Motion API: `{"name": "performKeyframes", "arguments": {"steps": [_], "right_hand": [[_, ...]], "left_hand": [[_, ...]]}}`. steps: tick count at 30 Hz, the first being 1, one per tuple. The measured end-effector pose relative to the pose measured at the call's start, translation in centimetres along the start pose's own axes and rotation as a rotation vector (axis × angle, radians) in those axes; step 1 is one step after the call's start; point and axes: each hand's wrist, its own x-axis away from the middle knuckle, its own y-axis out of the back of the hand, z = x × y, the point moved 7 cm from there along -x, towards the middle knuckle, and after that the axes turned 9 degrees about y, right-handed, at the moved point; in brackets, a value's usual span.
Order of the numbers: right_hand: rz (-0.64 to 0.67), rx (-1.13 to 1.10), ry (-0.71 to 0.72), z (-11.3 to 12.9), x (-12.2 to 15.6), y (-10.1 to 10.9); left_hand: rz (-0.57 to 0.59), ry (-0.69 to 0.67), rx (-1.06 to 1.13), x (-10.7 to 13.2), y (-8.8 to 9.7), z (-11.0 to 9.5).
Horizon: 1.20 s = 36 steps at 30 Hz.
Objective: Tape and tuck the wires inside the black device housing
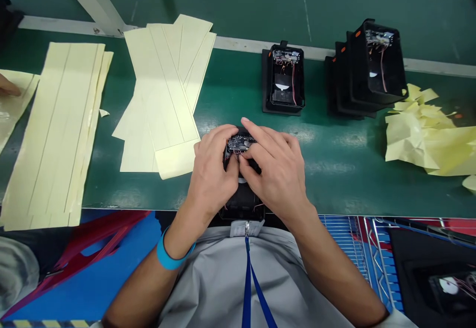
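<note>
A black plastic housing (pixel 243 205) lies at the bench's front edge, against my body, with a small circuit board (pixel 240 143) at its far end. My left hand (pixel 215 164) grips the housing's left side, its thumb reaching inside below the board. My right hand (pixel 277 167) pinches thumb and forefinger near thin wires just under the board; the fingertips partly hide what they hold. Both hands almost meet over the opening. Beyond them stands a similar open housing (pixel 283 78) with a board and reddish wires inside.
Several stacked black housings (pixel 385 65) stand at the back right, beside crumpled yellow paper (pixel 420 135). Cream strip sheets (pixel 159 95) fan out left of my hands, with another pile (pixel 59 135) further left. Another person's hand (pixel 8 86) shows at the left edge. A wire rack (pixel 383 263) stands below right.
</note>
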Motion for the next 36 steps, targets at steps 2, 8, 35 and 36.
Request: {"name": "performKeyframes", "arguments": {"steps": [2, 8, 35, 36], "right_hand": [[-0.007, 0.007, 0.019, 0.0, 0.0, 0.1], [-0.002, 0.011, 0.019, -0.1, 0.0, 0.1], [0.017, -0.128, -0.094, -0.7, 0.5, -0.7], [0.013, -0.142, -0.099, -0.7, 0.6, -0.7]], "left_hand": [[0.006, -0.006, 0.000, 0.0, 0.0, 0.0], [0.017, -0.010, -0.007, 0.0, 0.0, -0.1], [-0.002, 0.088, 0.046, -1.0, -0.2, 0.2], [-0.003, 0.092, 0.046, -1.0, -0.2, 0.2]]}}
